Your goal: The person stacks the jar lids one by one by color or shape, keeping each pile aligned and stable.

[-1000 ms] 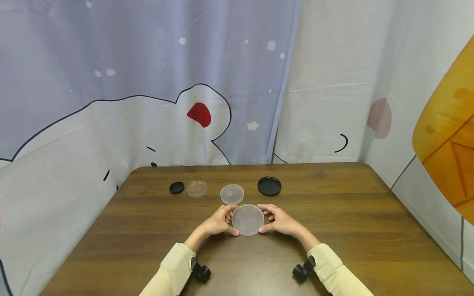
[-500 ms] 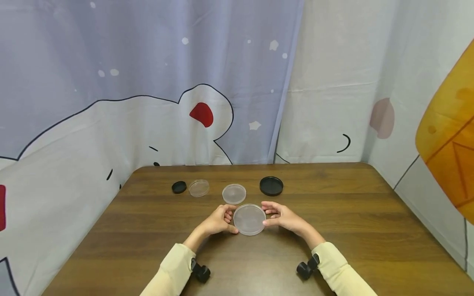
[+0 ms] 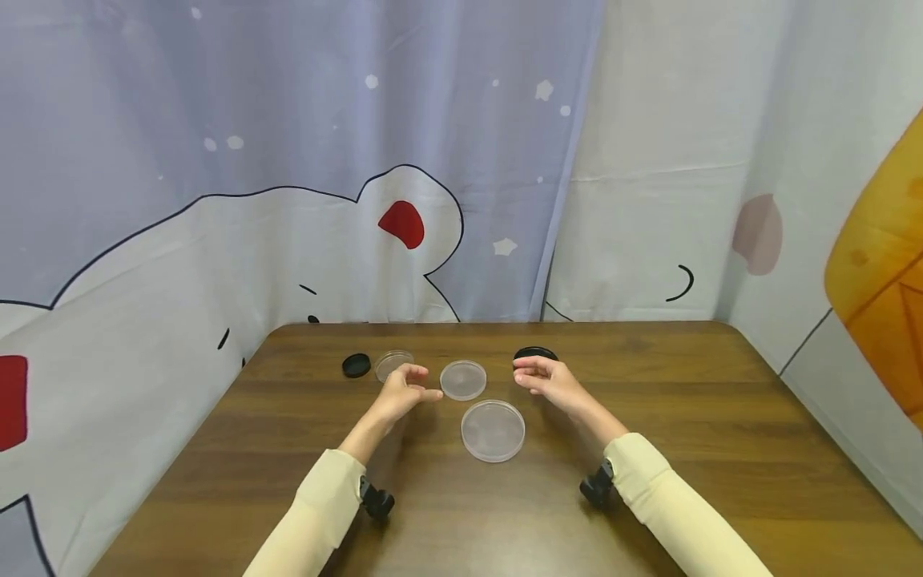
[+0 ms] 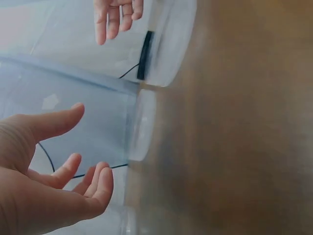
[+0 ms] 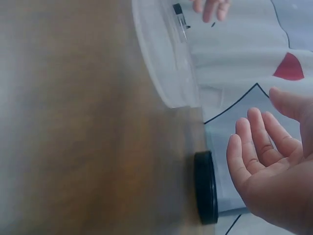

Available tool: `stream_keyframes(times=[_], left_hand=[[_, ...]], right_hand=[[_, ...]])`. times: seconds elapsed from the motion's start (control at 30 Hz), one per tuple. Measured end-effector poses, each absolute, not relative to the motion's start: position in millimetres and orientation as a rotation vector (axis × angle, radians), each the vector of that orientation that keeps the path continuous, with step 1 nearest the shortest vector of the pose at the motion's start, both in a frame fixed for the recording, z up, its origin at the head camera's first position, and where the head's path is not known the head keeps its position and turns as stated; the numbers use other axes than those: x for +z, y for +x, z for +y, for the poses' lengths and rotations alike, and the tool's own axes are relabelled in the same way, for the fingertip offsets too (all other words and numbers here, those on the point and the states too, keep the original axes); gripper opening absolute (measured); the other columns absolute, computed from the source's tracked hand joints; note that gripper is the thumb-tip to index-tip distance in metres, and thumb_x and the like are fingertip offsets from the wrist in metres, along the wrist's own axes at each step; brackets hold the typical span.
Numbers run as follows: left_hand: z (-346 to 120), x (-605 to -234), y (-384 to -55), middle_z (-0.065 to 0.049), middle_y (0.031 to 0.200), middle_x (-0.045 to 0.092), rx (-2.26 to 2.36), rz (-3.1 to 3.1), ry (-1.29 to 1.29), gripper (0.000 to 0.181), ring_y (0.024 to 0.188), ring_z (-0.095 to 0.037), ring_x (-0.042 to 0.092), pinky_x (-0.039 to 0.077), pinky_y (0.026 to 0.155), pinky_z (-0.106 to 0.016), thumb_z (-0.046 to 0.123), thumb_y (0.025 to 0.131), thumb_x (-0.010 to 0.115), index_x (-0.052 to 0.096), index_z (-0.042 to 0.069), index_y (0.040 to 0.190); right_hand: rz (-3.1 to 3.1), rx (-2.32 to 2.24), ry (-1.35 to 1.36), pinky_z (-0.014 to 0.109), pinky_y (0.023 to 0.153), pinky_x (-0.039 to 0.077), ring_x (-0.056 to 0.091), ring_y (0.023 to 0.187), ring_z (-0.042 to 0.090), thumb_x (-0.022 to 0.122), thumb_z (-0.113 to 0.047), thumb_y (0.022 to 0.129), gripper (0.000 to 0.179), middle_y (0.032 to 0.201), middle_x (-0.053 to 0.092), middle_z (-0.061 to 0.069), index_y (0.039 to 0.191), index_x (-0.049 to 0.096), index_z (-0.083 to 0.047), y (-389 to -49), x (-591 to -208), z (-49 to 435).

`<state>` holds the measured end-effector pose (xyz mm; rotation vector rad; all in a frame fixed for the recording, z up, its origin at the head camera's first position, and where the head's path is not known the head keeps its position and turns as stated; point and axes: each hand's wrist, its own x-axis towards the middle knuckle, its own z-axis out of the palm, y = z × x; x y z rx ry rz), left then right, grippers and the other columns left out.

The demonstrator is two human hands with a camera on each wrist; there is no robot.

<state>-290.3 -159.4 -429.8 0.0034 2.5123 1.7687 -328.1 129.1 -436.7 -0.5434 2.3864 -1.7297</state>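
A large clear round dish (image 3: pixel 493 431) lies on the wooden table, with a smaller clear dish (image 3: pixel 464 380) just behind it. My left hand (image 3: pixel 401 394) hovers left of the smaller dish, fingers loosely bent and holding nothing. Partly behind its fingertips sits another clear dish (image 3: pixel 390 365). My right hand (image 3: pixel 554 385) is raised in front of a large black round dish (image 3: pixel 534 352), covering much of it in the head view. The right wrist view shows that palm bare, apart from the black dish (image 5: pixel 206 187).
A small black round dish (image 3: pixel 356 365) stands at the back left of the wooden table (image 3: pixel 685 449). Behind the table hangs a printed curtain (image 3: pixel 476 160), which also runs down both sides.
Both hands have let go of the large clear dish and moved away from it, the left toward the back left, the right toward the black dish. The view has shifted slightly left.
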Motion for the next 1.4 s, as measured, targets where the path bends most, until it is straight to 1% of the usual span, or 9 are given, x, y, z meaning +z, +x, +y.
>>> stream_keyframes(times=[0.17, 0.27, 0.4, 0.53, 0.73, 0.83, 0.97, 1.2, 1.4], left_hand=[[-154, -423, -314, -0.026, 0.143, 0.043, 1.846, 2.454, -0.037, 0.066, 0.115, -0.033, 0.054, 0.045, 0.101, -0.045, 0.009, 0.082, 0.075, 0.042, -0.006, 0.137], [-148, -425, -325, -0.025, 0.146, 0.040, 1.864, 2.430, -0.079, 0.070, 0.120, -0.035, 0.052, 0.045, 0.103, -0.046, 0.008, 0.082, 0.075, 0.039, -0.007, 0.140], [-141, -427, -333, -0.026, 0.151, 0.035, 1.834, 2.394, -0.131, 0.079, 0.132, -0.041, 0.045, 0.042, 0.108, -0.049, 0.005, 0.081, 0.075, 0.031, -0.008, 0.146], [-137, -428, -335, -0.027, 0.153, 0.034, 1.769, 2.380, -0.148, 0.081, 0.134, -0.040, 0.043, 0.044, 0.106, -0.046, 0.001, 0.080, 0.074, 0.029, -0.008, 0.147], [-140, -436, -338, -0.024, 0.151, 0.035, 1.749, 2.319, -0.201, 0.086, 0.134, -0.035, 0.043, 0.045, 0.101, -0.042, -0.006, 0.079, 0.070, 0.023, -0.006, 0.150], [-147, -450, -345, -0.022, 0.146, 0.041, 1.757, 2.338, -0.186, 0.087, 0.126, -0.032, 0.048, 0.048, 0.095, -0.040, -0.010, 0.074, 0.070, 0.026, -0.004, 0.149], [-155, -475, -358, -0.018, 0.126, 0.053, 1.784, 2.425, -0.077, 0.085, 0.103, -0.026, 0.055, 0.052, 0.081, -0.034, -0.014, 0.066, 0.075, 0.038, -0.004, 0.142], [-139, -464, -340, -0.016, 0.106, 0.055, 1.734, 2.595, -0.115, 0.073, 0.103, -0.028, 0.050, 0.044, 0.097, -0.038, -0.017, 0.064, 0.076, 0.049, -0.011, 0.132], [-134, -462, -333, -0.011, 0.102, 0.055, 1.728, 2.594, -0.116, 0.068, 0.098, -0.022, 0.050, 0.044, 0.097, -0.035, -0.013, 0.066, 0.079, 0.054, -0.009, 0.128]], right_hand=[[2.392, -1.793, -0.516, 0.046, 0.093, 0.052, 0.061, 0.089, -0.003, 0.063, -0.011, 0.094, 0.039, 0.125, 0.061, 0.027, 0.128, 0.057, 0.005, -343, -426, 107], [2.376, -1.835, -0.462, 0.047, 0.094, 0.051, 0.061, 0.089, -0.002, 0.064, -0.011, 0.093, 0.039, 0.126, 0.061, 0.026, 0.128, 0.057, 0.004, -349, -423, 93], [2.372, -1.762, -0.433, 0.048, 0.098, 0.049, 0.064, 0.104, 0.014, 0.063, -0.011, 0.093, 0.042, 0.132, 0.058, 0.025, 0.132, 0.055, 0.002, -357, -424, 82], [2.385, -1.613, -0.445, 0.045, 0.102, 0.047, 0.055, 0.124, 0.034, 0.062, -0.010, 0.093, 0.049, 0.137, 0.055, 0.024, 0.138, 0.048, 0.003, -363, -430, 81], [2.459, -1.554, -0.416, 0.045, 0.104, 0.047, 0.052, 0.130, 0.040, 0.060, 0.002, 0.091, 0.051, 0.144, 0.049, 0.024, 0.140, 0.046, 0.004, -361, -441, 74], [2.444, -1.539, -0.395, 0.042, 0.103, 0.048, 0.051, 0.130, 0.038, 0.060, 0.004, 0.090, 0.053, 0.145, 0.048, 0.023, 0.142, 0.045, 0.003, -359, -448, 69], [2.443, -1.528, -0.385, 0.037, 0.102, 0.050, 0.051, 0.130, 0.037, 0.061, 0.004, 0.090, 0.053, 0.143, 0.050, 0.023, 0.141, 0.046, 0.004, -359, -456, 68], [2.496, -1.521, -0.412, 0.037, 0.100, 0.050, 0.056, 0.121, 0.035, 0.066, 0.005, 0.085, 0.055, 0.135, 0.056, 0.024, 0.137, 0.049, 0.006, -361, -462, 72], [2.567, -1.474, -0.422, 0.032, 0.091, 0.049, 0.058, 0.105, 0.025, 0.072, 0.002, 0.081, 0.057, 0.126, 0.061, 0.020, 0.135, 0.053, 0.004, -362, -467, 72]])
